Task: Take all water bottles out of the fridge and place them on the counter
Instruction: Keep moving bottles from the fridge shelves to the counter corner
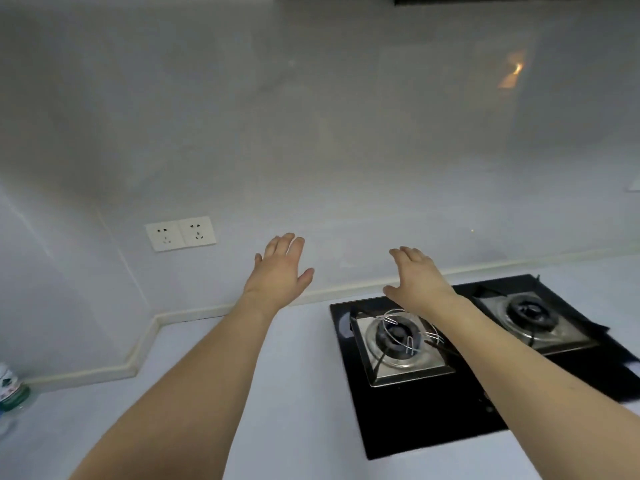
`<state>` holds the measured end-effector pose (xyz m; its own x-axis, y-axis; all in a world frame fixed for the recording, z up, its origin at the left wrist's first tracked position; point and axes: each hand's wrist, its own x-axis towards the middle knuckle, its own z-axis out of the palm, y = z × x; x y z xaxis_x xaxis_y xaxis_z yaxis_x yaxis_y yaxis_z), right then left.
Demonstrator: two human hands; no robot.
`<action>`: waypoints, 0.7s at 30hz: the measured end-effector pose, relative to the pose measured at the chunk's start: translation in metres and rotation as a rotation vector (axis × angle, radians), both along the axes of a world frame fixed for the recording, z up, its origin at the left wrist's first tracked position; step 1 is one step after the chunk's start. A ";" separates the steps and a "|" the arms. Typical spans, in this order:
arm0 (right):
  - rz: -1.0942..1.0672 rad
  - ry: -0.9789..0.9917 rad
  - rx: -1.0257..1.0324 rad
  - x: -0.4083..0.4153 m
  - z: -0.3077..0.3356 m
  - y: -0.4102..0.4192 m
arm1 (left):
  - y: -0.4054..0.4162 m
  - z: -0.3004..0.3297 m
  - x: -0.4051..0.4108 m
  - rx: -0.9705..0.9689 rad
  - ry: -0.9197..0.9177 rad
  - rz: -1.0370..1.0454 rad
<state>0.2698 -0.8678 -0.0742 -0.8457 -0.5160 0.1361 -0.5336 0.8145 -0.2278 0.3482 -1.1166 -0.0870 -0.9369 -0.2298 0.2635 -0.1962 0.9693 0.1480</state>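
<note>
A home kitchen is shown. A white counter [294, 393] is seen beneath both outstretched arms, and a black glass gas hob [433, 420] with two burners is set into it under the right hand [420, 278]. A wire ring is laid over the nearer burner [401, 336]. A pale, glossy wall [311, 133] is met by the counter just beyond the fingertips, and a double wall socket [180, 233] is fitted to it left of the left hand [280, 268]. What appears to be a labelled water bottle [10, 389] is stood at the far left edge, though it is cropped and blurred.
</note>
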 end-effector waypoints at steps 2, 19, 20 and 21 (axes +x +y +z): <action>-0.062 0.005 -0.005 -0.014 0.003 0.043 | 0.041 0.005 -0.025 -0.008 -0.009 -0.066; -0.546 0.024 -0.032 -0.038 0.009 0.400 | 0.401 0.028 -0.170 -0.097 0.023 -0.549; -0.577 0.030 -0.033 -0.035 0.011 0.423 | 0.427 0.030 -0.175 -0.091 0.030 -0.585; -0.597 0.034 -0.038 -0.033 0.012 0.435 | 0.443 0.030 -0.178 -0.092 0.033 -0.611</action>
<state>0.2363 -0.4326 -0.0626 -0.9827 0.0530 0.1774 0.0064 0.9672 -0.2538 0.1706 -0.6736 -0.0570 -0.8828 0.3710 0.2883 0.4021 0.9139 0.0554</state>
